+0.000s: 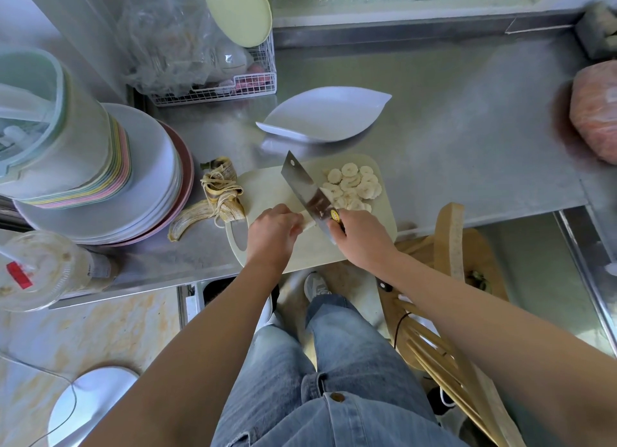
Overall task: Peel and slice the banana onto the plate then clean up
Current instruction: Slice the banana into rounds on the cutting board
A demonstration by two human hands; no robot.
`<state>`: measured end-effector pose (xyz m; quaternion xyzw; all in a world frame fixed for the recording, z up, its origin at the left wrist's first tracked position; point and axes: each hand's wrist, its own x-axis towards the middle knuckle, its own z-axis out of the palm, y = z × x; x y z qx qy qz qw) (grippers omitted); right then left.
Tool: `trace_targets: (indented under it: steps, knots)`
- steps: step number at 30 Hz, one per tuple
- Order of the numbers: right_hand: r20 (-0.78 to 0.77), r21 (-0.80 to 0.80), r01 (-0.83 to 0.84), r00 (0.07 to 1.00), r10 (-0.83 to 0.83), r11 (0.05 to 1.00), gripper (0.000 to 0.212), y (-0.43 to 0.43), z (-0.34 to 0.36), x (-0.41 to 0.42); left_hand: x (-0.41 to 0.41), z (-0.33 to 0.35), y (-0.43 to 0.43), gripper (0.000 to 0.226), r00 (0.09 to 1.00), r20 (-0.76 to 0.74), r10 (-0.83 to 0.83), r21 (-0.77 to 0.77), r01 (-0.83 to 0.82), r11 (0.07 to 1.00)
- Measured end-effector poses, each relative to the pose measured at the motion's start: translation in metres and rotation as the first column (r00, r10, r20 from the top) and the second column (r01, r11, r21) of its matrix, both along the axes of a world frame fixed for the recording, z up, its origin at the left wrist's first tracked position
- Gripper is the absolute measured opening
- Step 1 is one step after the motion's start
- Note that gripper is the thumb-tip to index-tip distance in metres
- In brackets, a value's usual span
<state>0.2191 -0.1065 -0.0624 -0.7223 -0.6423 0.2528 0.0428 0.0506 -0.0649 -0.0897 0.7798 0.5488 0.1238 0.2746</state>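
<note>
The banana stub is pinned on the cutting board by the left hand, fingers curled round it, while the cleaver is gripped in the right hand. Slices are heaped at the board's far right corner, with the plate just beyond. The board's near edge is hung over the table rim, and bare table is left open rightward.

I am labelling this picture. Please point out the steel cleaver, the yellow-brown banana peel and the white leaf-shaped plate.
steel cleaver (305, 189): head view, middle of the blade.
yellow-brown banana peel (219, 190): head view, its tangled middle.
white leaf-shaped plate (320, 116): head view, bare inner surface.
</note>
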Motion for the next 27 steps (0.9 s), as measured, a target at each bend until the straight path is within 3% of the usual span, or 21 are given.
trace_targets:
  steps: [13,27]
  knots:
    - [0.053,-0.045,0.019,0.998,-0.016,0.999,0.025,0.0,-0.015,-0.016,0.001,0.0,0.0,0.011,0.999,0.0,0.032,-0.014,-0.032,0.999]
    - [-0.023,0.031,0.019,1.0,-0.018,0.999,0.031,0.001,0.002,-0.002,0.001,0.001,0.0,0.012,0.999,-0.034,0.014,-0.03,-0.015,0.999]
